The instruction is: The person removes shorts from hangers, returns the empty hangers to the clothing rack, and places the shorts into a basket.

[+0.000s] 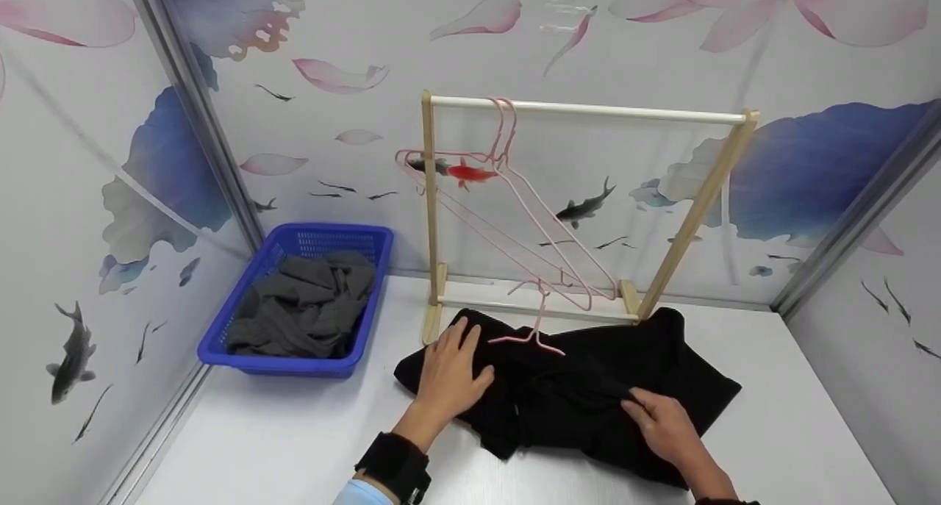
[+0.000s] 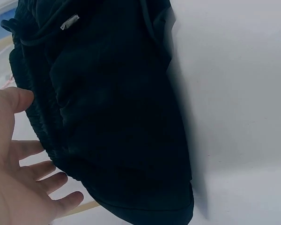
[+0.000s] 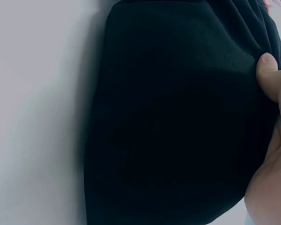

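A black garment with a gathered waistband and drawstring (image 2: 68,89), apparently trousers or shorts, lies bunched on the white table (image 1: 294,431); the black cloth (image 1: 581,409) spreads between both hands. My left hand (image 1: 452,373) rests at its left side with fingers spread; in the left wrist view the fingertips touch the waistband edge. On the other side, my right hand (image 1: 665,424) pinches a fold of the cloth (image 3: 178,117) between thumb and fingers. A pink hanger (image 1: 540,321) shows its hook and upper part above the garment, its lower part hidden by black cloth.
A wood-and-white rack (image 1: 588,109) stands behind the garment, with pink hangers (image 1: 529,189) on its rail. To the left, a blue basket (image 1: 213,347) holds grey cloth (image 1: 301,306). Printed wall panels (image 1: 353,20) enclose the table at the back and sides.
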The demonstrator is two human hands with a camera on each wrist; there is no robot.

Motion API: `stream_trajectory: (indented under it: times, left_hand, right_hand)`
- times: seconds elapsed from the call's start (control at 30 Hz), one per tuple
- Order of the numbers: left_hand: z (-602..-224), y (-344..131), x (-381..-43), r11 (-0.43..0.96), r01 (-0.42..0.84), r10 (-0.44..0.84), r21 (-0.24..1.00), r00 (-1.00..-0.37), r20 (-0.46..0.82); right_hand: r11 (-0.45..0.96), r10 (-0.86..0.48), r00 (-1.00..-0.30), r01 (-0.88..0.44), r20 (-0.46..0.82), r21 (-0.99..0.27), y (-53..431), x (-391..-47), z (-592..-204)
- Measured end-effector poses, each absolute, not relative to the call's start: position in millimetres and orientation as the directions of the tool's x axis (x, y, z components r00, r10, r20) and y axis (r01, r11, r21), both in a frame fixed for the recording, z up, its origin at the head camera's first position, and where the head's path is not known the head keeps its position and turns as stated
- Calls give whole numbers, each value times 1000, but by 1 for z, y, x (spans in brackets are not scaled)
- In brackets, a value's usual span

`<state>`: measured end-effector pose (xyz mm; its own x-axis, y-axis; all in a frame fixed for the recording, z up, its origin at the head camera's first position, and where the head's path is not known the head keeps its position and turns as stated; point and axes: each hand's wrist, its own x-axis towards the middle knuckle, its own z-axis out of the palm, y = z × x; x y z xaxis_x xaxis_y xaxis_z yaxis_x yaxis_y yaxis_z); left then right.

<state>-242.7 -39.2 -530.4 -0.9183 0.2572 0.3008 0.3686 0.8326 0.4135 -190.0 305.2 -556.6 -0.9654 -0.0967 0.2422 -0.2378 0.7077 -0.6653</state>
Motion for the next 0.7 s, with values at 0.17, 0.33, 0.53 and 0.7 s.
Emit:
stream_trajectory:
  times: [0.17,0.33,0.53,0.7]
  left_hand:
    - [-533,-40,-243,832,362,254,422,-923,290]
    - [-538,-44,-245,837,340,230,429,-930,288]
    - [-542,-47,-245,841,320,223,436,-940,259]
    - [-542,-48,-245,841,298,206,451,-948,244]
  right_hand:
    - [714,-125,-954,-278,273,-643,306,-189,-558]
    - [709,-158,-944,-312,290,-632,306,-189,-558]
    - [703,-180,-942,-326,285,-633,305,-190,-558]
    - [695,-170,-923,-360,344,-623,303,-189,-560]
